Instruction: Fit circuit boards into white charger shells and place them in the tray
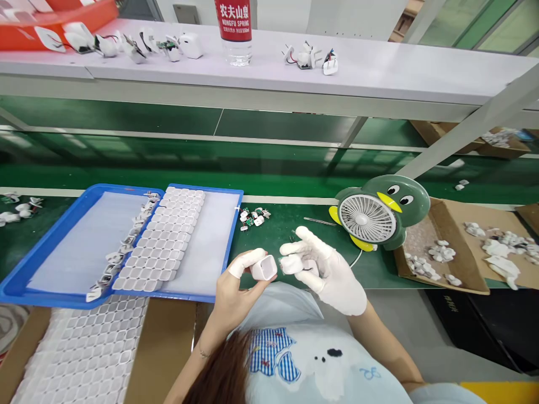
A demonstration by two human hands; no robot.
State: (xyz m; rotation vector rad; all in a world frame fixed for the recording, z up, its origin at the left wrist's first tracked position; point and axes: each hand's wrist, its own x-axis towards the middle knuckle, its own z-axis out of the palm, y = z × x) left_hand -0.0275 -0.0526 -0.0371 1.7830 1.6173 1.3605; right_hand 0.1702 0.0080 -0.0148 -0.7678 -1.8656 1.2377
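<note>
My left hand [236,289], with a white cover on its thumb, grips a white plastic charger casing [264,268] whose open square end faces me. My right hand [337,280], in a white glove, is closed on a small white charger part [291,264] held close to the casing but apart from it. A second white piece [310,267] shows under the gloved fingers. Both hands are above the front edge of the green bench, just in front of my body. Several small circuit boards [254,217] lie in a pile beyond my left hand.
Two overlapping blue trays [236,241] at left hold rows of white casings [162,238] and a line of wired parts [126,245]. A penguin-shaped fan [366,217] and a metal tool [320,221] are beyond my right hand. Cardboard boxes [446,275] of white parts stand right; a bottle [234,33] is on the shelf.
</note>
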